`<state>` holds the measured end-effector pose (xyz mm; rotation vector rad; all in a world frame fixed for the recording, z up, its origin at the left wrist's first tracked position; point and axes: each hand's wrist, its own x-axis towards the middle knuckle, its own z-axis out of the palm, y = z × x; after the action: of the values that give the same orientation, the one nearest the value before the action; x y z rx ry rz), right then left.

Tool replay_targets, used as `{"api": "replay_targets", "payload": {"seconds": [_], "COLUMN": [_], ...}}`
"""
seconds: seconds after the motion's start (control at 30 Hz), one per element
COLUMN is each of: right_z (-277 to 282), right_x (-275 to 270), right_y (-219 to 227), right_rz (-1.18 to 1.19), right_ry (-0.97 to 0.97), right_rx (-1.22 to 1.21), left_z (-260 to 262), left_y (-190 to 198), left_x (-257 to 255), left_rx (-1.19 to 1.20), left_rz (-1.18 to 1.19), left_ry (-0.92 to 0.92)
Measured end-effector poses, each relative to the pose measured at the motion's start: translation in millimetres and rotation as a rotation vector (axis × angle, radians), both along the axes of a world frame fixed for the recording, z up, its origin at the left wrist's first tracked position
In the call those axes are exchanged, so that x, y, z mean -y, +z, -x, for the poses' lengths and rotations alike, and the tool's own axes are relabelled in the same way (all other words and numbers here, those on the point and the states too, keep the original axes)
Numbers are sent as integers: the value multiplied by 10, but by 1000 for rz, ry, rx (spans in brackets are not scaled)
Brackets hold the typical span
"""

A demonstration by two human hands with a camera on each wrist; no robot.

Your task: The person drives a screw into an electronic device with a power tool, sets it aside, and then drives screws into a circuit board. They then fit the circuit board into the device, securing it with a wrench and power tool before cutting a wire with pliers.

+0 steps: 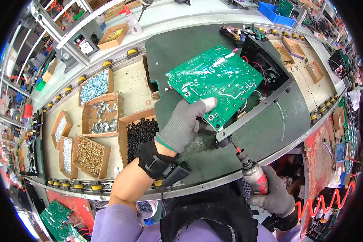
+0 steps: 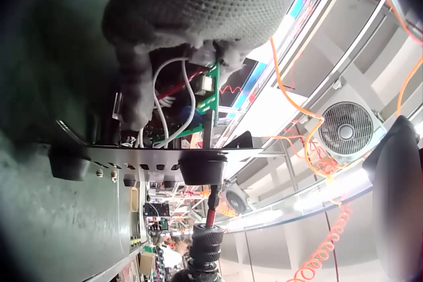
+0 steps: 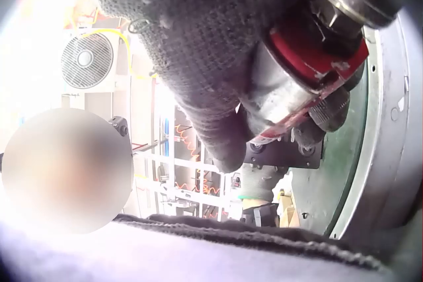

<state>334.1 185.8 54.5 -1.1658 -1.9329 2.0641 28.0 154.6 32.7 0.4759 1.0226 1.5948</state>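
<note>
My gloved left hand grips the near corner of a green circuit board, thumb on top and fingers under it. The board, solder side up, lies tilted against a black metal panel with rubber feet. A black fan housing stands at the board's right. My gloved right hand holds a red and silver power screwdriver, fingers wrapped round its body. Its bit points at the panel's near end, right at a rubber foot. In the right wrist view the screwdriver body fills the curled fingers.
A dark green mat covers the work surface. Left of it stand cardboard boxes of black parts, brass screws, metal clips and bluish screws. A coiled red air hose hangs at the right. A white bottle stands behind.
</note>
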Motion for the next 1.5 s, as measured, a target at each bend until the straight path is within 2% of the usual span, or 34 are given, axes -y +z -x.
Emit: {"api": "replay_targets", "payload": {"seconds": [0.07,0.13,0.17,0.23,0.6,0.7,0.9,1.17,1.27,1.33,1.37,1.43,1.5], "right_z": [10,78,95,122,167,172,175,161,138,110,117,148,162], "right_x": [24,62,67,70,53,49,49,77,61,54,54,31,33], "right_y": [43,140,152,173,335,330,378,416,389,318,337,412,438], "right_rz": [-49,-306,-306,-647,-584,-588,-584,-588,-520,-322,-321,-104,-88], "right_ry": [18,95,92,184,205,209,220,236,224,183,174,151,136], "right_rx": [13,116,117,172,264,261,270,310,313,169,170,199,200], "left_z": [-11,-15,-17,-14,-8,-21,-19,-53,-83,-58,-51,-79,-96], "left_y": [12,-2,-5,6,-33,-15,27,-22,8,-29,-41,4,8], "left_x": [-7,-13,-12,0,-8,-15,-18,-15,-9,1,-3,-1,-3], "left_rx": [-5,-8,-12,-28,-16,4,-66,22,32,17,2,15,31], "left_rz": [5,-5,-16,-25,-3,-62,-76,-53,-36,-31,-29,-40,-52], "left_ry": [4,1,1,-5,-20,3,-68,-34,-7,-29,-51,-52,-46]}}
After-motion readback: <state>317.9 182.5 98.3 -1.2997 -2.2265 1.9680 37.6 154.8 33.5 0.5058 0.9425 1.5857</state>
